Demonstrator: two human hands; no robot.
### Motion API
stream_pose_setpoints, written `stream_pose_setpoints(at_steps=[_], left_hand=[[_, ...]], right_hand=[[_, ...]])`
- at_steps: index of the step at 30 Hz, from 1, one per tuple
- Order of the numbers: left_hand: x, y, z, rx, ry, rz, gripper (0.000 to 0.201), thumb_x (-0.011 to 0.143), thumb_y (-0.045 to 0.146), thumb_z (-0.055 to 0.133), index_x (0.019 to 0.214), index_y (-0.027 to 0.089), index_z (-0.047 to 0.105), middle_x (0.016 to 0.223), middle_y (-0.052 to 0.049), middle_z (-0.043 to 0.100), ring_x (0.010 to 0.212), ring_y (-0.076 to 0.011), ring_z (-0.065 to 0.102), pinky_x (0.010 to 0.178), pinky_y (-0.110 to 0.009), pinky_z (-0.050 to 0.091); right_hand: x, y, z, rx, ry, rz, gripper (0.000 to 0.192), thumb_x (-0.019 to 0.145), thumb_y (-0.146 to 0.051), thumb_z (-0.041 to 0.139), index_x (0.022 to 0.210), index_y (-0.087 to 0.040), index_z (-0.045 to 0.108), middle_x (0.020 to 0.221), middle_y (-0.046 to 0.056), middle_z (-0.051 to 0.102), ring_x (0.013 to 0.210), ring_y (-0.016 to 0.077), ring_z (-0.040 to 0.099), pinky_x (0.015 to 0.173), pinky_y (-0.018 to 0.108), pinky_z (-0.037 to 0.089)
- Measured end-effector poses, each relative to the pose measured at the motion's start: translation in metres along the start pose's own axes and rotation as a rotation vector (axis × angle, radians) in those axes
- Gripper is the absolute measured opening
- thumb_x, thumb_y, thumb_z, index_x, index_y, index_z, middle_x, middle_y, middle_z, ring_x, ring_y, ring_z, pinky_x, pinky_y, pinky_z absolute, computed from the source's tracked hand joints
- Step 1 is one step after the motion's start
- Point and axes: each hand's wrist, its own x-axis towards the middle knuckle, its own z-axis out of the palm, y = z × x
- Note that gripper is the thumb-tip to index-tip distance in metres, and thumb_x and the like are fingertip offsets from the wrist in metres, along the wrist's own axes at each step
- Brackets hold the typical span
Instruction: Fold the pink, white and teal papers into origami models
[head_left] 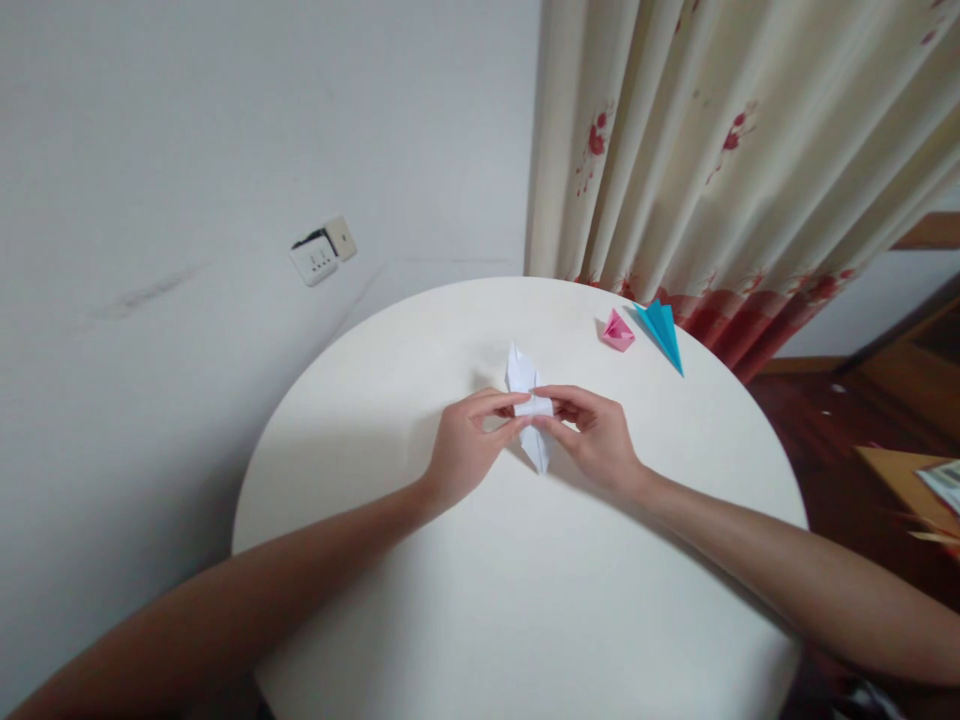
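Paper point(521, 372) pinched from both sides at its middle

The white piece is folded, with one pointed end reaching away from the person and the other toward them; a short, wider band crosses its centre; it is over the middle of the round white table point(465, 620), though whether it touches the top I cannot tell.

The left hand point(466, 440) grips the left side of that band, thumb and forefinger nearly together with only the thin paper in their hold; the right hand point(604, 435) does likewise on the right side, its thumb on the near edge and its forefinger on the far one; the remaining fingers are partly hidden.

Near the table's far right edge lies a small pink folded shape point(618, 332); just beside it is a long, pointed blue one point(660, 332); beyond them hangs a cream curtain point(675, 170) with red flowers; a white socket point(313, 260) is on the wall point(225, 100) to the left.
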Motion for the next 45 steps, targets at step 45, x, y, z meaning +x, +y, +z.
stream_pose_setpoints(at_steps=[45], left_hand=[[-0.005, 0.008, 0.005, -0.295, -0.227, -0.439, 0.037, 0.078, 0.050, 0.075, 0.071, 0.013, 0.073, 0.069, -0.006, 0.071, 0.062, -0.0160, 0.062, 0.060, -0.027, 0.048]], right_hand=[[0.003, -0.003, 0.004, 0.083, -0.013, 0.249, 0.041, 0.082, -0.051, 0.069, 0.060, -0.018, 0.058, 0.055, -0.003, 0.049, 0.054, 0.0109, 0.041, 0.052, 0.026, 0.030]])
